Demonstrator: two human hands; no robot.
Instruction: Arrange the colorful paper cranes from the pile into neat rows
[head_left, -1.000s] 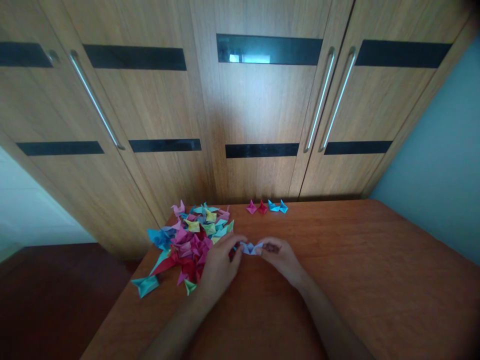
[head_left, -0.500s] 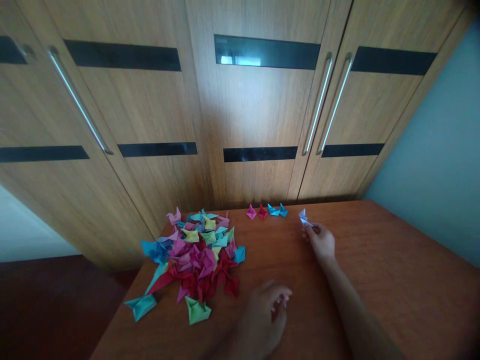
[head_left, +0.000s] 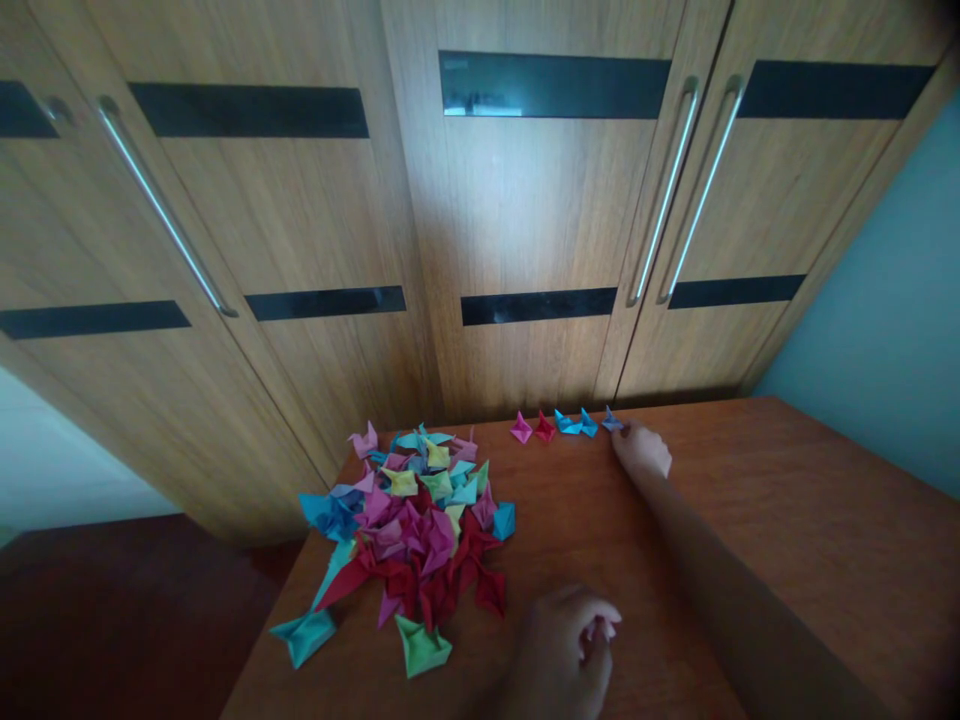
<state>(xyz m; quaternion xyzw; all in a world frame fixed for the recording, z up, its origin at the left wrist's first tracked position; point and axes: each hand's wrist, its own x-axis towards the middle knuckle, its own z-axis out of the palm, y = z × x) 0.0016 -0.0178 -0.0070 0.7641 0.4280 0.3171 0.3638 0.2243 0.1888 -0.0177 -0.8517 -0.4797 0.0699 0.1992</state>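
Observation:
My right hand (head_left: 642,450) reaches to the back of the table, its fingers pinching a small lavender origami piece (head_left: 611,420). This piece is at the right end of a row, beside two blue origami pieces (head_left: 577,424), a red one (head_left: 545,428) and a pink one (head_left: 521,428). Near the front, my left hand (head_left: 566,645) is loosely curled, with nothing visible in its fingers. To its left lies a heap of folded paper pieces (head_left: 420,530) in pink, red, blue, green and yellow. A green origami piece (head_left: 421,647) is nearest to that hand.
A teal folded piece (head_left: 304,636) lies apart at the table's left edge. The brown wooden table (head_left: 750,520) backs onto a wooden cupboard (head_left: 525,210) with long metal handles (head_left: 667,190). A pale blue wall (head_left: 877,330) stands on the right.
My right hand has moved the lavender piece back to the table's far edge, closer to the blue pieces. My left hand stays curled near the front. The view has shifted slightly.

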